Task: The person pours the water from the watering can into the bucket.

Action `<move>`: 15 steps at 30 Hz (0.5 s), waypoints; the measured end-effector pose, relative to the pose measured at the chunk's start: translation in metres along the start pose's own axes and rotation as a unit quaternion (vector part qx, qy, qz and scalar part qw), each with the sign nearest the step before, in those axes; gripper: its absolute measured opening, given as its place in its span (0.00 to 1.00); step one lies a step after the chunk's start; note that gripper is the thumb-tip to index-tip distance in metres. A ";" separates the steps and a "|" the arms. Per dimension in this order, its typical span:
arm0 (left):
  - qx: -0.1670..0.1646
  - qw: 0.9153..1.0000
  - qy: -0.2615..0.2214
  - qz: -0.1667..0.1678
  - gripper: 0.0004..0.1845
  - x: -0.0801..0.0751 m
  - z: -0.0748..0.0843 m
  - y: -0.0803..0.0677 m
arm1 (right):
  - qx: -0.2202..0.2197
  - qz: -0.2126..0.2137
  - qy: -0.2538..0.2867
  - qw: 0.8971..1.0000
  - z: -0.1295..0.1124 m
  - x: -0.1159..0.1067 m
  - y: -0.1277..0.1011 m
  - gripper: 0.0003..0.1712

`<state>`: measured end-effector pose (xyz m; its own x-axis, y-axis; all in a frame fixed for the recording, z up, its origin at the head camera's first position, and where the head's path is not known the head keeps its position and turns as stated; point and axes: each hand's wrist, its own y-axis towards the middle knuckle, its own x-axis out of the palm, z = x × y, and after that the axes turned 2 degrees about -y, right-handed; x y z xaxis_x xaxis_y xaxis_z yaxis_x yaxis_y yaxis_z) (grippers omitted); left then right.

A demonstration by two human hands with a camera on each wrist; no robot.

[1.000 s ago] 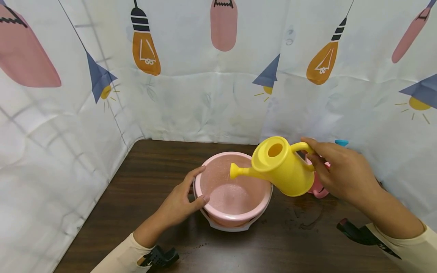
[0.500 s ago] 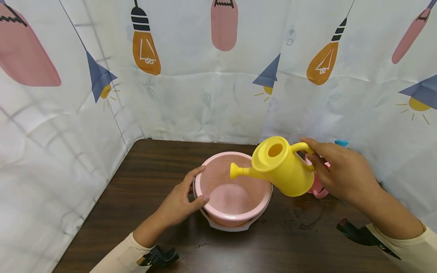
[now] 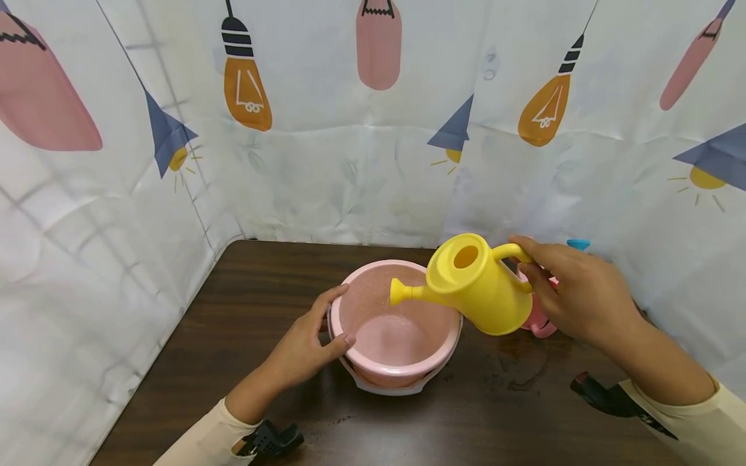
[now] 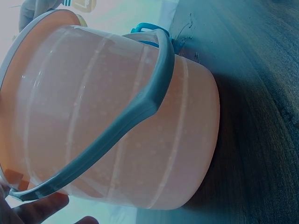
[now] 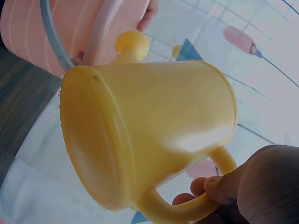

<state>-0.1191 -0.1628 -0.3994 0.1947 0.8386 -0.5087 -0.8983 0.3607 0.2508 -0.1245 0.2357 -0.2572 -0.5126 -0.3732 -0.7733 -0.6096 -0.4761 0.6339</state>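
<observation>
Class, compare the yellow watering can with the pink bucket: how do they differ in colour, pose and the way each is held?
The watering can is yellow; the bucket is pink with a pale handle. The watering can is lifted and tilted, spout over the bucket; the bucket stands upright on the table. The right hand grips the watering can by its handle, while the left hand holds the bucket at its rim. Both look like plastic and are open on top.

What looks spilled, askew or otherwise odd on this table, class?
A wet patch glistens on the dark wooden table, right of the pink plastic bucket and below the tilted yellow plastic watering can. It looks like spilled water. Dark specks also lie near the front edge. Nothing looks damaged.
</observation>
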 end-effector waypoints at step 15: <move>-0.002 1.000 0.009 -0.001 0.41 -0.001 0.001 -0.002 | -0.011 0.011 0.008 1.000 0.001 0.001 -0.003 0.22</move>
<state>-0.1171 -0.1645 -0.3987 0.1896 0.8307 -0.5235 -0.8993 0.3609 0.2471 -0.1238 0.2371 -0.2599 -0.5168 -0.3959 -0.7591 -0.5847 -0.4845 0.6507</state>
